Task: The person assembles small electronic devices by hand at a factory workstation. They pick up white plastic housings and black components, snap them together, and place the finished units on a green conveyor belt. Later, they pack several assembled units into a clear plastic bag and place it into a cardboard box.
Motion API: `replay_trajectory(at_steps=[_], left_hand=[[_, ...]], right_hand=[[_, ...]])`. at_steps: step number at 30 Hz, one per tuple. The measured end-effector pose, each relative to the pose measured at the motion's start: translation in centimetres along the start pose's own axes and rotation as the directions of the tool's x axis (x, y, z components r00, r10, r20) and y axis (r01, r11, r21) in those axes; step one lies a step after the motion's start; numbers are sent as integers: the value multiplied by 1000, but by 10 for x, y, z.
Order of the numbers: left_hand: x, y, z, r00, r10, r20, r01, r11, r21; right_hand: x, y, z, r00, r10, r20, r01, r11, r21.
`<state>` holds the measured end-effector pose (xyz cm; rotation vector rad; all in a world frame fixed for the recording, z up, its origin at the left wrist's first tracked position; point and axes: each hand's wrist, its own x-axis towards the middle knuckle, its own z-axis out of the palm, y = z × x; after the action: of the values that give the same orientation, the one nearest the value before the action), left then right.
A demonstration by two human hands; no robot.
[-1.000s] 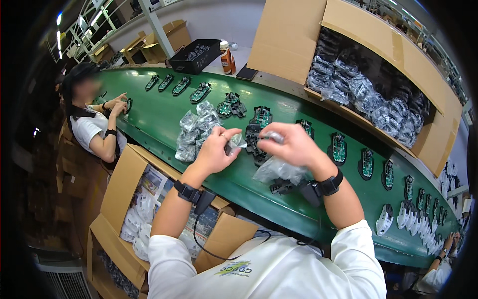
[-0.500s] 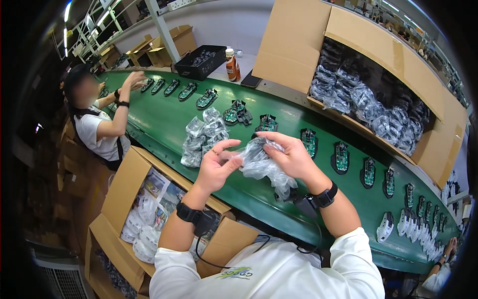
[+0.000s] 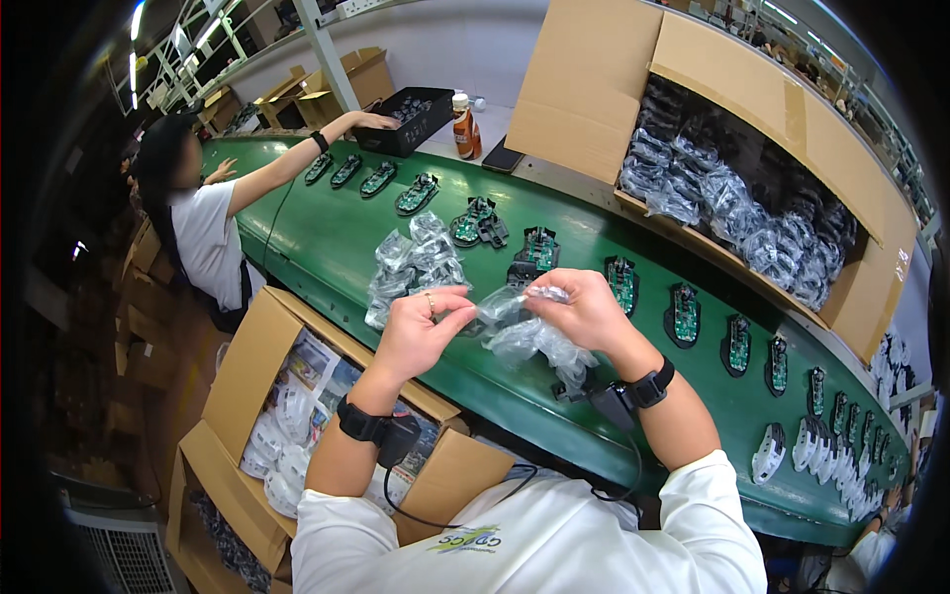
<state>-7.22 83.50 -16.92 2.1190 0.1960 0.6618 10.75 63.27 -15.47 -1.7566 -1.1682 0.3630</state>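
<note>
My left hand (image 3: pixel 426 332) and my right hand (image 3: pixel 579 307) are raised over the green belt. Stretched between them is a clear plastic bag (image 3: pixel 503 305), its edges pinched by the fingertips of both. More crumpled plastic (image 3: pixel 539 346) hangs under my right hand; whether it is the same bag, I cannot tell. Left of my hands, a heap of clear bags (image 3: pixel 421 259) with dark parts inside lies on the belt. Just beyond my fingers is a black base with a green circuit board (image 3: pixel 537 249), partly hidden.
Similar boards (image 3: pixel 683 315) line the green belt (image 3: pixel 327 238). White shells (image 3: pixel 769 453) sit at the right. A carton (image 3: pixel 737 203) of bagged dark parts stands beyond, another carton (image 3: pixel 259 351) at near left. A co-worker (image 3: pixel 208 228) reaches into a black bin (image 3: pixel 401 139) beside a bottle (image 3: pixel 465 129).
My hands have drawn slightly apart, pulling the plastic taut between them. My left fingers have closed into a pinch. The co-worker's arm has stretched out to the black bin.
</note>
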Motion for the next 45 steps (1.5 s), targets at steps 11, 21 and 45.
replay_trajectory(at_steps=[11,21,45], left_hand=[[22,30,-10,955,293,50,-251,703,666],[22,34,-11,983,182,-1,-151,818,555],[48,66,-23,991,133,-15,-119,926,357]], right_hand=[[24,-19,-13,984,-173,-46,165,977,-137],[15,-20,-9,982,-124,-140,131,990,45],[20,-15,-22,937,-187,-295,221,972,83]])
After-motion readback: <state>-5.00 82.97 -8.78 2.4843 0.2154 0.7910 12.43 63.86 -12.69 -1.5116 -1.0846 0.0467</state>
